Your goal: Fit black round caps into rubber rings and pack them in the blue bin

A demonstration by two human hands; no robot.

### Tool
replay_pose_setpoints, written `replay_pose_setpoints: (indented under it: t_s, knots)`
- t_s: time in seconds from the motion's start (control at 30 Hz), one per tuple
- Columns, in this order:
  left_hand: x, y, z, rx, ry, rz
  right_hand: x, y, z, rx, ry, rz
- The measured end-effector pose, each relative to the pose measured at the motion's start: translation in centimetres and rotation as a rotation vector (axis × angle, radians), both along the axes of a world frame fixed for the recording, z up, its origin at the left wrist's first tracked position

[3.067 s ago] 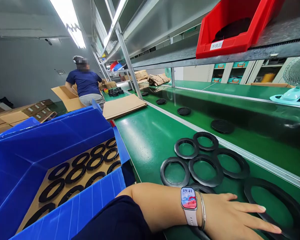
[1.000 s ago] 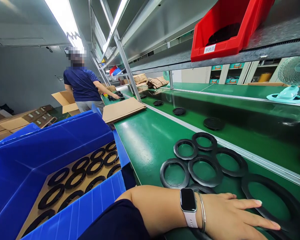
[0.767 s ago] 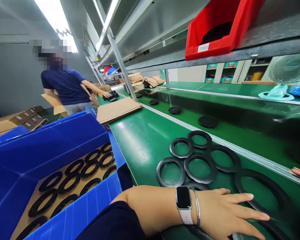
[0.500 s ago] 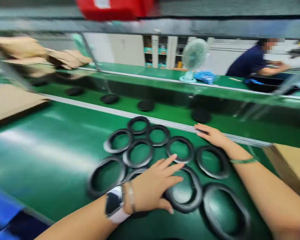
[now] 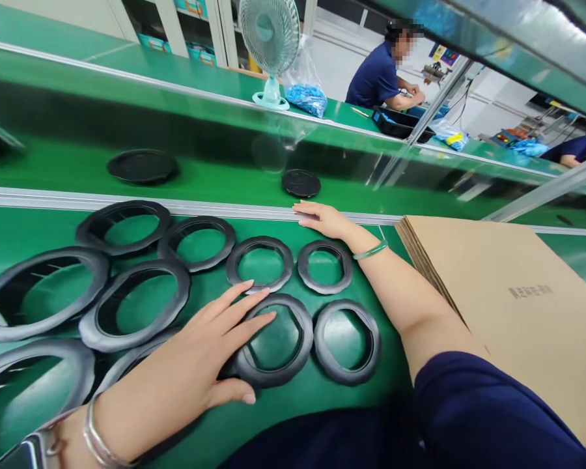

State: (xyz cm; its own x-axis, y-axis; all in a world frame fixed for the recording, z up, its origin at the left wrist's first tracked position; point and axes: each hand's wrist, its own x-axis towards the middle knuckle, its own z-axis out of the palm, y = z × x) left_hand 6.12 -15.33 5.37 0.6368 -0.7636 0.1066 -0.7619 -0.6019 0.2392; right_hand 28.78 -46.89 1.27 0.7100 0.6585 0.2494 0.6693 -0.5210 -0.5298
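Note:
Several black rings lie flat on the green worktop. My left hand [image 5: 202, 348] is open, palm down and fingers spread, over one black ring [image 5: 306, 342]; its fingertips reach the ring's left side. Whether it presses on the ring I cannot tell. To the right of that ring lies another ring [image 5: 346, 376], and a smaller-looking ring [image 5: 339, 284] is just below my right hand [image 5: 325, 220]. That hand is open, fingers stretched out along the metal rail [image 5: 234, 210] at the worktop's back edge. A black disc [image 5: 301, 184] rests on the green strip beyond.
A stack of flat cardboard [image 5: 517, 299] is at my right, beside my forearm. Another black disc [image 5: 141, 167] sits on the green strip behind the rail. Further back are a fan [image 5: 271, 39], a bag of blue pieces [image 5: 306, 98] and a seated person [image 5: 374, 75] by a black tray [image 5: 395, 124].
My view has swung right and closer, bringing the cardboard stack and a second person into sight. Both hands stay open, the left over the ring and the right at the rail.

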Motion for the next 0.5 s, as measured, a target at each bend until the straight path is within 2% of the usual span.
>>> replay_pose_setpoints:
  t_s: [0.13,0.2,0.27,0.43,0.5]
  knots:
    - [0.0,0.0,1.0,-0.143,0.033,0.064,0.1,0.1,0.0,0.001,0.010,-0.004]
    - [0.0,0.0,1.4,-0.244,0.015,0.106,0.0,0.1,0.0,0.002,0.014,-0.009]
    - [0.1,0.0,1.5,-0.278,-0.025,0.139,0.0,0.2,0.0,0.007,0.014,-0.015]
    - [0.1,-0.3,0.3,-0.025,-0.062,0.093,-0.2,0.2,0.2,-0.004,0.015,-0.025]
    - [0.0,-0.2,-0.2,0.011,-0.057,0.076,-0.4,0.2,0.3,-0.002,0.014,-0.027]
